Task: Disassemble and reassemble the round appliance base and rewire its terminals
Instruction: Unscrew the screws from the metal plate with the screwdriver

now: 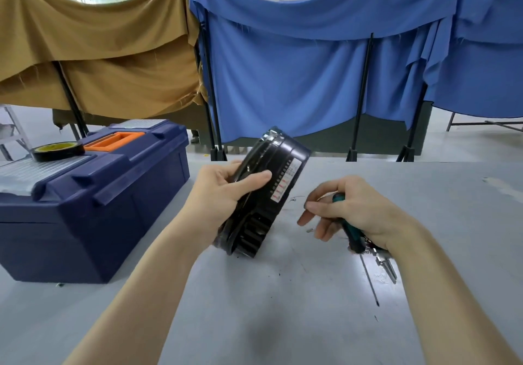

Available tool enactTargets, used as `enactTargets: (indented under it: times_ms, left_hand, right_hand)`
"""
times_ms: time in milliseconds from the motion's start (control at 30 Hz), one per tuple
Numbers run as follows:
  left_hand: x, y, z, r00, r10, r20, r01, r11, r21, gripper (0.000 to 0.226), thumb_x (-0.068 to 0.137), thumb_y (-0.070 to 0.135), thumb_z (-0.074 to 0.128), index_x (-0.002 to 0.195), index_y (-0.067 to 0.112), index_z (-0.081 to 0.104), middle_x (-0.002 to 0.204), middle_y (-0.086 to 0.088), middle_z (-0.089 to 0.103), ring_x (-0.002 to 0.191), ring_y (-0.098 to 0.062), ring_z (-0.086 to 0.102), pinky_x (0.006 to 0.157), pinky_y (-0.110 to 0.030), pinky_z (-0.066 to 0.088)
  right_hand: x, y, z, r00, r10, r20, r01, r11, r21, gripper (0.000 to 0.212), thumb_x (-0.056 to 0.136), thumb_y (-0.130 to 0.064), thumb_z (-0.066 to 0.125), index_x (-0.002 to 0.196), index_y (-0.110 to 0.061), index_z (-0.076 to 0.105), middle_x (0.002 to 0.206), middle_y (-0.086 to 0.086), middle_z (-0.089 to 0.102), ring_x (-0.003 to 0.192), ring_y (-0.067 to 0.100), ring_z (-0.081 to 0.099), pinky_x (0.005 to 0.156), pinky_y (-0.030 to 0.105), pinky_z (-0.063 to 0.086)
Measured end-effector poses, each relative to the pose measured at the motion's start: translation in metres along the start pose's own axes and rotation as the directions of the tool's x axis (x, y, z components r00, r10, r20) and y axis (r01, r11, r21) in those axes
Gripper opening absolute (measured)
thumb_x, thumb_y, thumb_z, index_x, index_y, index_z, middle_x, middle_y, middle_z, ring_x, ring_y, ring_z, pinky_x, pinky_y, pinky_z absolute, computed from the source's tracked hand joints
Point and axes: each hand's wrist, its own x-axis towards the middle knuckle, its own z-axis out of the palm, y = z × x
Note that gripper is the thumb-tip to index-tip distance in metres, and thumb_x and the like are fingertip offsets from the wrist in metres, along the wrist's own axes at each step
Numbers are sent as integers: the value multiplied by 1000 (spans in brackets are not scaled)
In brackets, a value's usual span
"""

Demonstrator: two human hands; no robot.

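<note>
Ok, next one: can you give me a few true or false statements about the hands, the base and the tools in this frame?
1. The left hand grips the round black base, held tilted on its edge. True.
2. The right hand holds nothing. False: its fingers curl round a green-handled screwdriver.
3. A roll of tape sits on top of the blue toolbox. True.
4. The toolbox lid is up. False: it is closed.
5. The pliers lie on the toolbox. False: they lie on the table, beside the right wrist.
</note>
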Motion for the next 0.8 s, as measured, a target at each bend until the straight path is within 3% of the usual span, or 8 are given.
enactTargets:
  times_ms: [167, 300, 800]
  left_hand:
    - [-2, -4, -7, 997, -62, -41, 55, 984, -170, 13, 77, 22, 76, 84, 12, 79, 86, -15, 76, 74, -28, 74, 59, -29, 57]
    - [-2, -5, -7, 999, -45, -30, 39, 984, -175, 11, 79, 22, 76, 82, 13, 79, 86, -14, 76, 73, -26, 74, 59, -28, 57]
    - [2, -7, -8, 999, -42, -27, 37, 987, -157, 11, 79, 25, 76, 81, 14, 79, 85, -13, 76, 72, -25, 74, 59, -28, 57]
  right_hand:
    - [3, -8, 13, 981, -154, -119, 176, 965, 195, 9, 85, 3, 68, 91, 10, 66, 82, 25, 73, 57, 24, 69, 55, 28, 58]
    - [6, -13, 25, 964, -205, -171, 247, 928, 280, 10, 85, 5, 67, 94, 11, 67, 83, 25, 73, 60, 25, 71, 57, 29, 58]
    - [6, -15, 38, 954, -212, -212, 253, 948, 191, 5, 87, 3, 68, 88, 7, 67, 69, 19, 71, 53, 26, 68, 50, 29, 56]
